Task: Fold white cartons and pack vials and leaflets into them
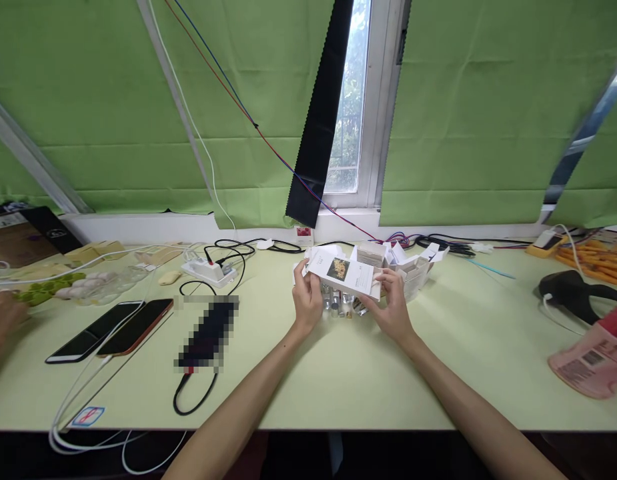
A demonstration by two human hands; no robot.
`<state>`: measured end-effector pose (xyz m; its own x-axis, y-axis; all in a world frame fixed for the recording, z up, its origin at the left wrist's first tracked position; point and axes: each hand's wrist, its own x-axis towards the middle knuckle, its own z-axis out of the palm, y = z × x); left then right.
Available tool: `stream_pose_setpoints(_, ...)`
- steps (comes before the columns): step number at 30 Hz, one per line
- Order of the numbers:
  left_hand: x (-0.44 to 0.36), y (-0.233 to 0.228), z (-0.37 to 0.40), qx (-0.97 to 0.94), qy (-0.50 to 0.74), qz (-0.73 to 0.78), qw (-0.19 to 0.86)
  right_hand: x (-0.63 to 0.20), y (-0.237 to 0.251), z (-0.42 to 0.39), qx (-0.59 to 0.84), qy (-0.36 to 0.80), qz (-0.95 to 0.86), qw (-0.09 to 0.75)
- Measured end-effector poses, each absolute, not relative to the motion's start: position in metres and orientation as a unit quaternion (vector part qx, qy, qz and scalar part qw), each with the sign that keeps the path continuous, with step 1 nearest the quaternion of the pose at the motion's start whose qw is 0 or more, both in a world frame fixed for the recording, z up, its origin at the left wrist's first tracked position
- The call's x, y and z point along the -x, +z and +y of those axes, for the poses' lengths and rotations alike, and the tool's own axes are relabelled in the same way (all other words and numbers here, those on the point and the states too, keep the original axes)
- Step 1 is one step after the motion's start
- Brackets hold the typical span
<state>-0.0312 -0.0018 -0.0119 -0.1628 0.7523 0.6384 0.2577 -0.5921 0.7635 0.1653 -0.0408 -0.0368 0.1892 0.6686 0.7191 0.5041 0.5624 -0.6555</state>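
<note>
Between my two hands I hold a flat white cardboard box [355,275] with a dark picture of something golden on its face. My left hand [307,300] grips its left end, and my right hand [392,310] pinches the right end. The box is raised above the table and slopes down to the right. Just under it, several small shiny glass vials [338,303] show, partly hidden by the box. Behind and right of it stands a cluster of opened white cartons [411,270] with flaps up.
Left lie two phones [137,327] with white cables and a blurred-out device [208,333]. A power strip [208,272] and black cables run along the back. Another person's hand [3,320] is at the far left. A pink package [591,360] and black object [571,293] lie right.
</note>
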Motion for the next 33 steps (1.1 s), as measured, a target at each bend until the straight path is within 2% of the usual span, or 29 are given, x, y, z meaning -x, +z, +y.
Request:
stream_pose_setpoints(8,0.026,-0.01,-0.001,-0.575,0.662,0.378,0.297,-0.162,-0.034,-0.044,0.457,0.09,-0.614,0.637)
stream_pose_setpoints(16,0.016,-0.014,-0.007,-0.59,0.659,0.33,0.328,-0.161,-0.03,-0.045,0.441,0.065,-0.587,0.676)
stream_pose_setpoints(22,0.012,-0.014,-0.01,-0.596,0.669,0.326,0.301,-0.161,-0.028,-0.047,0.442,0.038,-0.572,0.69)
stream_pose_setpoints(26,0.012,-0.019,-0.011,-0.647,0.659,0.306,0.233,-0.161,-0.029,-0.047,0.442,0.03,-0.58,0.683)
stream_pose_setpoints(33,0.012,-0.024,-0.018,-0.793,0.538,0.259,0.124,-0.159,-0.031,-0.047,0.418,0.024,-0.599,0.683)
